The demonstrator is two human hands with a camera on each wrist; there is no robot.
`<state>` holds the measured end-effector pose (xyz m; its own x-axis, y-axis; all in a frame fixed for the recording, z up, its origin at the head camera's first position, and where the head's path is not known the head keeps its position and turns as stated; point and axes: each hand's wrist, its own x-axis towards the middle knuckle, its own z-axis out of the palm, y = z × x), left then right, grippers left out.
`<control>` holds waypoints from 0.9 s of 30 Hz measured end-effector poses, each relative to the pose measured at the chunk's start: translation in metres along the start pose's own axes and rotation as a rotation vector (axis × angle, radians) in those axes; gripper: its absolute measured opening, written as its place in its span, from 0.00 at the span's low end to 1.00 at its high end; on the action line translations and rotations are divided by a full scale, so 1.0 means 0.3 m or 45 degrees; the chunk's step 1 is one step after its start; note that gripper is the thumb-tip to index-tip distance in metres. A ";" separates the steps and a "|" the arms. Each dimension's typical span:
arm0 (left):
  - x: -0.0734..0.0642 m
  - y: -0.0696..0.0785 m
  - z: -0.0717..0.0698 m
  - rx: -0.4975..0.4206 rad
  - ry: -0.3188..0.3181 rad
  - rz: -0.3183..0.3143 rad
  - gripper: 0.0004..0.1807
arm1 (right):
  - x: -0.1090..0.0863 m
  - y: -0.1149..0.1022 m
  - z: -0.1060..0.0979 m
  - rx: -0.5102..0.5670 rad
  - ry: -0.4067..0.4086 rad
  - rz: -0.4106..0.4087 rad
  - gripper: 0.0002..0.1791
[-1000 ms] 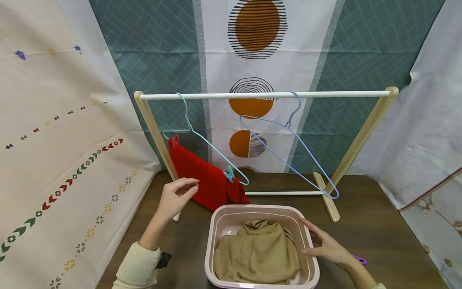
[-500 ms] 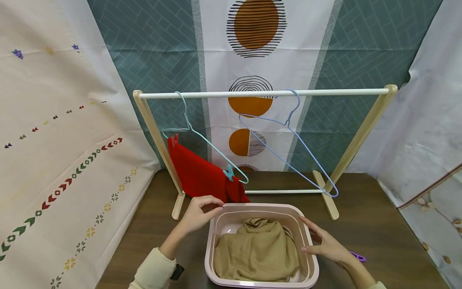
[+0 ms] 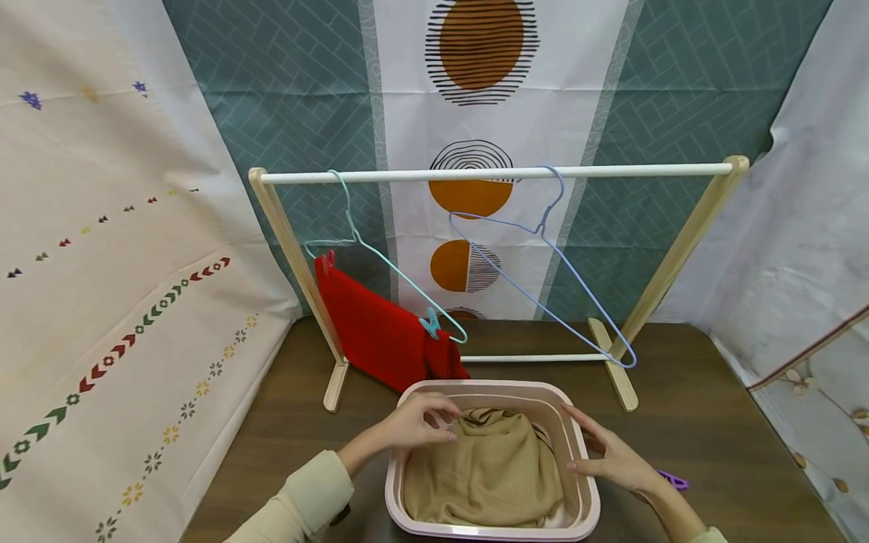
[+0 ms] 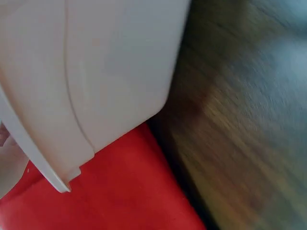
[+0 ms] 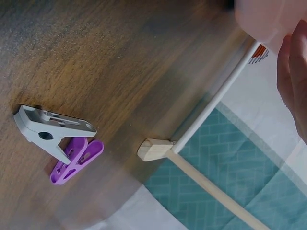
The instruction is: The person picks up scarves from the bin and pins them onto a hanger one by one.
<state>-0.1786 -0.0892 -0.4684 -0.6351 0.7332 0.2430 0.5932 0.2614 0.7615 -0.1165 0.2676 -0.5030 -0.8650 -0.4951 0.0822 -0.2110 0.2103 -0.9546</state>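
Note:
A folded khaki cloth (image 3: 489, 475) lies in a pale pink plastic basin (image 3: 492, 386). Over the cloth's upper left part is my left hand (image 3: 424, 422), fingers bent and thumb apart from them, holding nothing. My right hand (image 3: 611, 456) holds the basin's right rim, with the thumb on the inner side and other fingers outside. In the left wrist view, the basin's side wall (image 4: 124, 62) fills much of the picture, beside red cloth. In the right wrist view, fingers (image 5: 292, 72) lie against the basin (image 5: 264, 21).
Behind stands a wooden rack with a white bar (image 3: 407, 176). A red cloth (image 3: 380, 324), clipped by a red and a blue clothespin (image 3: 431, 323), hangs from a mint hanger (image 3: 394, 268). A bare blue hanger (image 3: 577, 279) hangs right. White (image 5: 53, 127) and purple clothespins (image 5: 76, 160) lie on the table.
My left hand has moved right and down from beside the red cloth, across the basin's left rim, to over the khaki cloth. My right hand keeps its place at the rim.

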 end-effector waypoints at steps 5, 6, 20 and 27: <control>0.032 0.002 0.019 0.103 -0.188 0.043 0.27 | -0.002 0.003 -0.002 -0.018 0.012 -0.011 0.42; 0.037 0.002 0.024 0.133 -0.227 0.064 0.29 | -0.002 0.004 -0.002 -0.019 0.013 -0.012 0.42; 0.058 -0.042 0.070 0.415 -0.613 0.001 0.47 | -0.003 0.001 0.003 -0.007 0.009 -0.027 0.41; 0.067 -0.065 0.105 0.415 -0.633 0.062 0.44 | -0.003 0.004 0.000 -0.021 0.004 -0.036 0.41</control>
<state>-0.1873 -0.0600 -0.4972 -0.3425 0.9345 -0.0972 0.7870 0.3419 0.5135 -0.1160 0.2684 -0.5041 -0.8600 -0.4982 0.1103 -0.2430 0.2097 -0.9471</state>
